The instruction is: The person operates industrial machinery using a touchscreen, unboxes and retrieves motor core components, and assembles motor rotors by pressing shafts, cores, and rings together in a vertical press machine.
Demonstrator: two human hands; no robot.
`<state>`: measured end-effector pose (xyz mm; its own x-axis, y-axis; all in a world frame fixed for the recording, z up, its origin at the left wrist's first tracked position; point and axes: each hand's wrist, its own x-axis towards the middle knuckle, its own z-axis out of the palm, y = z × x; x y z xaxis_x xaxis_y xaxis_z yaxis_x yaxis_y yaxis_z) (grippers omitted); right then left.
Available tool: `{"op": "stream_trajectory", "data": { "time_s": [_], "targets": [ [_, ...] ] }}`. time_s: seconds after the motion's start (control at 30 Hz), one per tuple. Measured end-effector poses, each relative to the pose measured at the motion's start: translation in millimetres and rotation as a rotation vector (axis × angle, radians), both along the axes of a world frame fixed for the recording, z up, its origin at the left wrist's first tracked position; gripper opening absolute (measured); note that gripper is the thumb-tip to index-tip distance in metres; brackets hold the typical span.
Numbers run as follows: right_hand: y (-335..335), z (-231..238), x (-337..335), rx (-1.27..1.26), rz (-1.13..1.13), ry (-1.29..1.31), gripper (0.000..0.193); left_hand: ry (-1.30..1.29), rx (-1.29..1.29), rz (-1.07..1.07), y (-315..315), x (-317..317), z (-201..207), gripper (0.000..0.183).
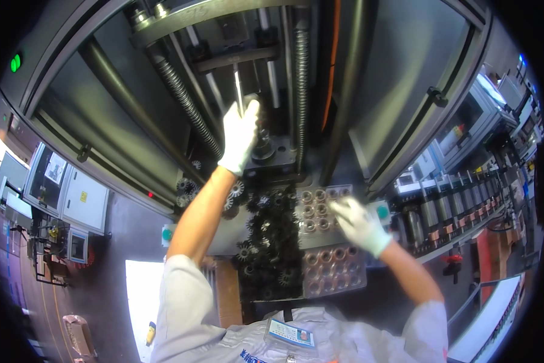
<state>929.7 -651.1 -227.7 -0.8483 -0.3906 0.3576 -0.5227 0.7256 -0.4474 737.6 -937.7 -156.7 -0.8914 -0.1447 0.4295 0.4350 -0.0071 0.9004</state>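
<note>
My left hand (240, 138), in a white glove, is raised inside the press frame and closed around the lower part of a bright metal rod (238, 85). A dark part shows at its fingertips, too little of it visible to name. Below it a dark round fixture (263, 149) stands on the press base. My right hand (361, 227), also gloved, is over the right edge of a clear tray (300, 239) with copper-coloured rings (310, 211) in its pockets. Motion smears its fingers, so whether they hold anything is unclear.
Black toothed discs (266, 233) lie heaped left of the trays. A second ring tray (334, 272) sits nearer me. Green buttons (382, 212) (166, 234) flank the worktop. Threaded columns (301, 97) (187, 100) stand in the press. A row of metal cylinders (447, 212) runs along the right.
</note>
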Motion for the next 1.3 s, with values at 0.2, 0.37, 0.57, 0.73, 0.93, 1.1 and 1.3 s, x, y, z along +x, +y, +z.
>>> {"op": "stream_trajectory", "data": {
  "time_s": [0.2,0.37,0.57,0.73,0.93,1.1,1.3],
  "targets": [
    [78.3,-26.3,113.5,-0.009,-0.237,-0.233,0.022,0.018,0.017,0.122,-12.0,-69.5,-5.1,0.023],
    [96.0,-40.7,159.1,-0.1,-0.396,-0.361,0.019,0.016,0.032,-0.01,-7.0,-76.5,16.2,0.028],
    [72.5,-26.5,136.2,-0.149,-0.303,-0.353,0.02,-0.162,0.136,-0.19,-23.3,-84.3,35.8,0.041],
    [77.4,-10.2,98.5,-0.305,-0.277,-0.291,0.024,-0.094,0.066,-0.216,-27.6,-73.4,36.1,0.035],
    [73.3,34.6,35.2,-0.338,-0.381,0.032,0.032,0.086,-0.76,0.425,-46.6,54.8,60.9,0.054],
    [94.0,4.1,18.6,-0.136,-0.351,0.181,0.032,-0.221,-0.345,0.078,-87.5,221.6,31.3,0.041],
    [131.6,-67.3,3.6,0.203,-0.046,0.016,0.029,-0.489,-0.092,0.491,-87.1,433.0,-43.8,0.034]
  ]
}}
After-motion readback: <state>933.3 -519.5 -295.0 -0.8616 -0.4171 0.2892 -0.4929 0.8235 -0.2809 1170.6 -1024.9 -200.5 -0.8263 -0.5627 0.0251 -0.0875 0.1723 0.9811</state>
